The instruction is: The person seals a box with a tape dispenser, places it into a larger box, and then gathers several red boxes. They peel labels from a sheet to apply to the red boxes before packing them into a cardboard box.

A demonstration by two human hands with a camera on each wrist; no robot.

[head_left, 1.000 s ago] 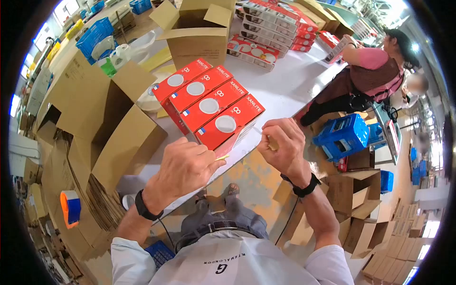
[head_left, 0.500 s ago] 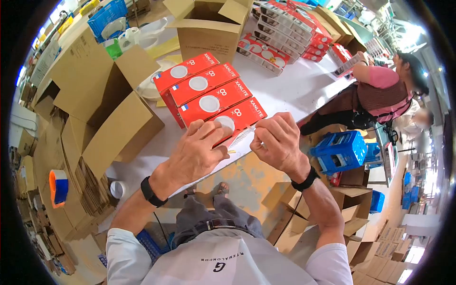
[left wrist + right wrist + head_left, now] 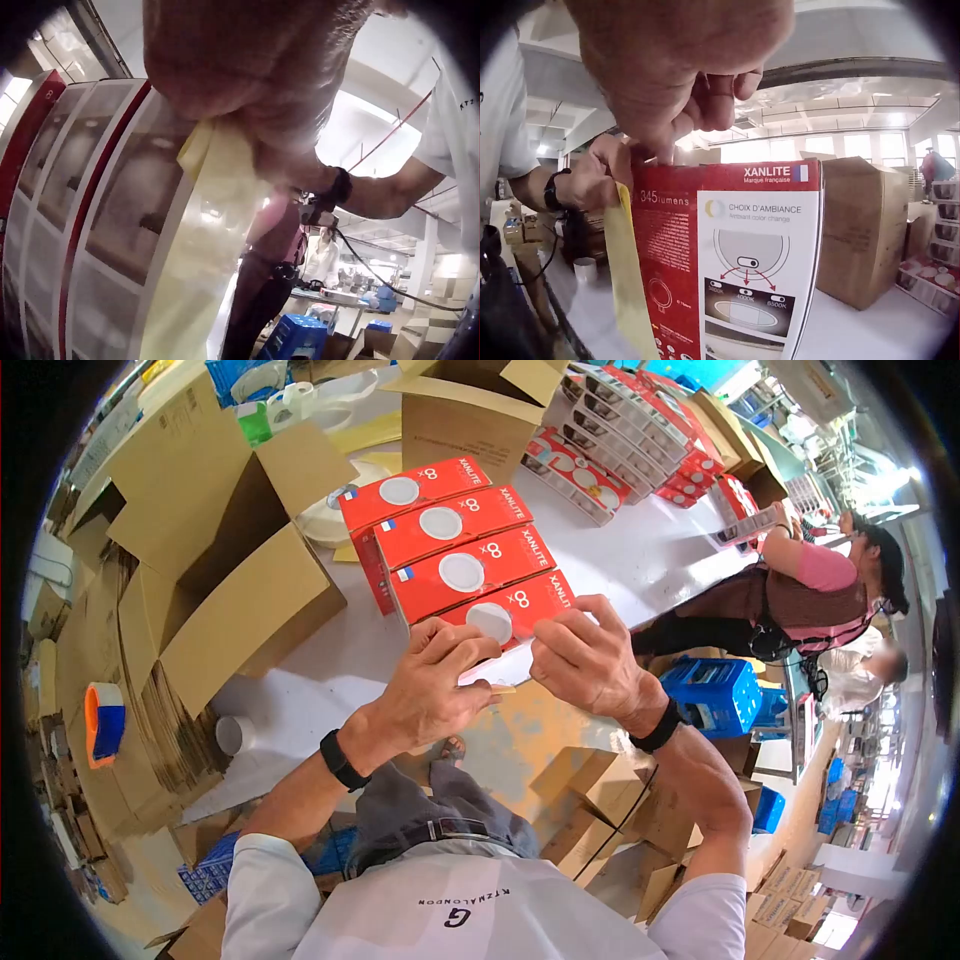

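Note:
Several red XANLITE boxes [image 3: 465, 570] lie side by side on the white table in the head view, with white discs printed on top. My left hand [image 3: 425, 685] is at the front edge of the nearest box [image 3: 540, 600], its thumb and fingers pinching a thin yellow strip [image 3: 503, 689]. That strip [image 3: 202, 255] hangs down beside the boxes' windowed sides in the left wrist view. Over the same box's right corner, my right hand [image 3: 590, 665] has its fingers curled; I cannot tell what lies between them. In the right wrist view its fingertips are right at the top of the box [image 3: 675, 247].
An open carton [image 3: 220, 560] stands at left, another [image 3: 470, 430] behind the boxes. Stacked red-and-white packs [image 3: 640, 435] are at the back right. A person [image 3: 810, 585] works at the table's right side, near a blue crate [image 3: 710, 695]. A white roll [image 3: 235, 735] sits front left.
My left hand has moved right and up to the nearest box, the yellow strip still pinched. The gap between my hands has narrowed. The head view has shifted, so the surroundings appear displaced.

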